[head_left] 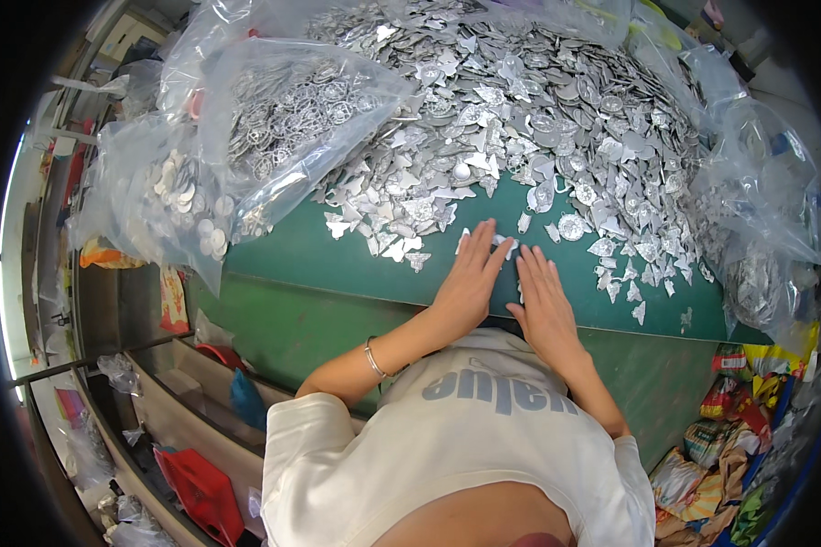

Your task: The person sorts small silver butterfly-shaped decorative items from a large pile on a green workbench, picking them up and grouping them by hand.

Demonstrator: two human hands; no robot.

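Both my hands lie at the front part of the green tabletop (337, 263). My left hand (470, 284) has its fingers stretched forward, and a bracelet is on that wrist. My right hand (544, 305) lies close beside it, fingers also straight and flat. Small silvery metal pieces (503, 241) show around the left fingertips and between the hands; anything under the palms is hidden. Just beyond spreads a large heap of flat silver metal charms (520, 109) in mixed shapes. A round charm (572, 227) lies beyond my right fingertips.
Clear plastic bags of metal ring-like pieces (287, 118) and round discs (187, 187) stand on the left. Another plastic bag (762, 173) borders the heap at right. Open drawers (192, 383) with a red item are at lower left; colourful packages (716, 442) lie lower right.
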